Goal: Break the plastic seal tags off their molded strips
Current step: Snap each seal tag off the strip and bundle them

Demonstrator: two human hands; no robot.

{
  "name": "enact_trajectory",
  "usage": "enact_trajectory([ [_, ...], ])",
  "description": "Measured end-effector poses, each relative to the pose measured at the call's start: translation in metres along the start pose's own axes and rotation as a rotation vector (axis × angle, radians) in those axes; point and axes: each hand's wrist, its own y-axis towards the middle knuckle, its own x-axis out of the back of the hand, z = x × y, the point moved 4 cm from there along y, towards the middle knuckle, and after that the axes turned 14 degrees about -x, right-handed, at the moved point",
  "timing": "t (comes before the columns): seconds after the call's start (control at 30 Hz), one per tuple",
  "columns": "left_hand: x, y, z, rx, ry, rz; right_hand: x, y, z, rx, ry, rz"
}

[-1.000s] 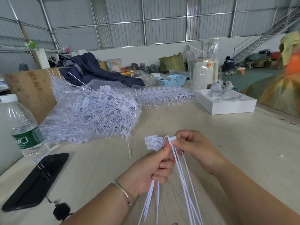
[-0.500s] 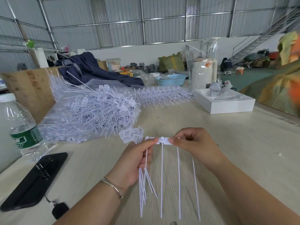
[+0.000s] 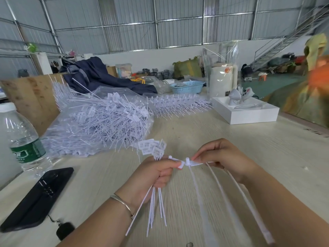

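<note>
My left hand (image 3: 156, 173) grips a bundle of separated white seal tags (image 3: 153, 148); their flat heads fan out above my fist and their thin tails hang below it. Its thumb and forefinger also pinch the left end of a short white molded strip (image 3: 187, 162). My right hand (image 3: 220, 157) pinches the strip's right end. A few long tails (image 3: 222, 189) still joined to the strip hang down over the table toward me, blurred.
A clear bag heaped with loose tags (image 3: 99, 122) lies behind my hands on the wooden table (image 3: 267, 157). Rows of unbroken strips (image 3: 179, 104) lie further back. A water bottle (image 3: 21, 139) and black phone (image 3: 35, 198) sit left, a white box (image 3: 247, 113) right.
My hands drew apart from a tight cluster and spread the strip level between them. The left hand's bundle now stands further left, and fewer tails hang from the strip.
</note>
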Motion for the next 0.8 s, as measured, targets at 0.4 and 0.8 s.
enact_trajectory([
  [0.4,-0.012,-0.017,-0.003,0.078,-0.317,0.699,-0.001,-0.009,0.002,0.018,0.308,0.452],
  [0.8,0.007,0.004,0.017,0.142,-0.196,-0.083,-0.011,0.003,-0.006,0.008,0.019,0.158],
])
